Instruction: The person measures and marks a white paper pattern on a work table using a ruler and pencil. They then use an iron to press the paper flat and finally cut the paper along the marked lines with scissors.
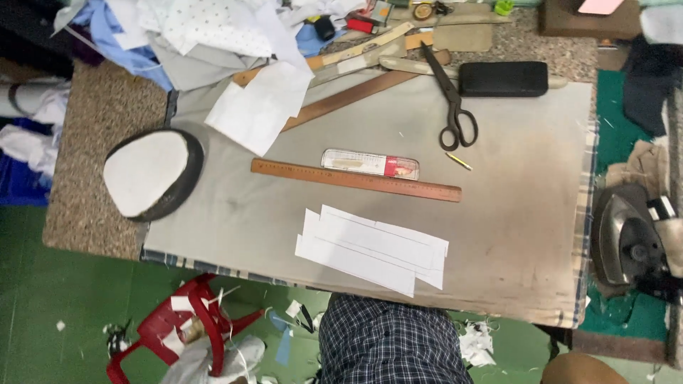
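On the grey padded cloth (pixel 498 213) that covers the work table, near the edge closest to you, lie the white cut fabric strips (pixel 372 250), stacked flat and a little fanned, one over another. Your hands do not show in the view, so I cannot tell if your fingers are apart, together or closed on something; only your checked dark blue shirt (pixel 388 345) appears below the table edge. The strips are the things nearest to you, and they lie apart from all tools.

Just behind the strips the long brown wooden ruler (pixel 356 180) lies almost parallel to them, probably so that it is ready for measuring. Touching its far side is the flat clear plastic case with a red end (pixel 370 163); something pale and long lies inside, but what it is I cannot tell. A small yellow pencil stub (pixel 459 161) lies just beside, on the right.

Farther back, the black-handled scissors (pixel 449 96) lie closed with the handles toward you, easy to take. Beside them rests the black oblong case (pixel 503 78), closed, so its content is hidden. Some longer wooden rulers (pixel 341 99) lie diagonal under a loose white fabric piece (pixel 256 107).

At the left corner sits the round dark pad with a white top (pixel 151 173). On the right, off the cloth, the heavy metal iron (pixel 629 238) rests apart from the fabric, which seems safe. The red plastic stool (pixel 188 323) on the green floor holds scraps.
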